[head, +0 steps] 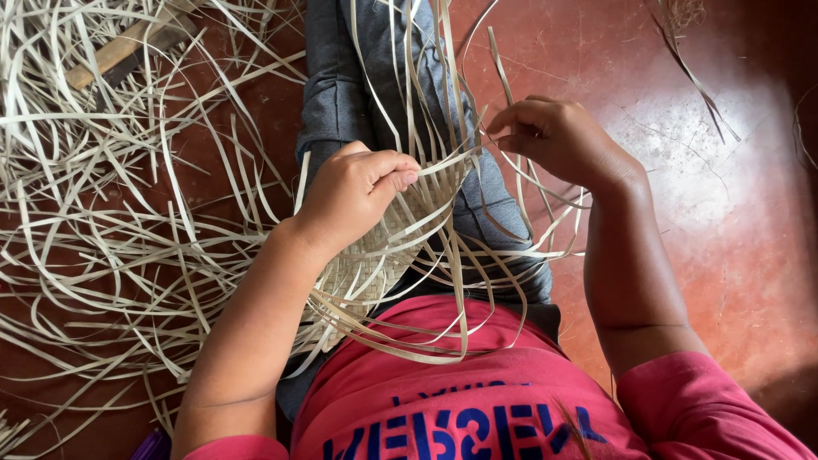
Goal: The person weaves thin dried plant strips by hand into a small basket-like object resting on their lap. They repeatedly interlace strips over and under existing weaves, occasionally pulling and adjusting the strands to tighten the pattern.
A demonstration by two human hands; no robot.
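Observation:
A small woven mat of pale cane strips [383,251] rests on my lap, over grey trousers, with long loose strip ends fanning out from it. My left hand [354,192] grips the woven part from above, fingers curled over its edge. My right hand [554,136] is just to the right and slightly higher, pinching a thin loose strip [464,158] that runs back into the weave. Several free strips rise past both hands toward the top of the view.
A big tangled pile of loose cane strips [111,196] covers the red floor on the left. A wooden stick [119,51] lies among them at the top left. Bare polished red floor [724,187] lies to the right, with a few stray strips [694,77].

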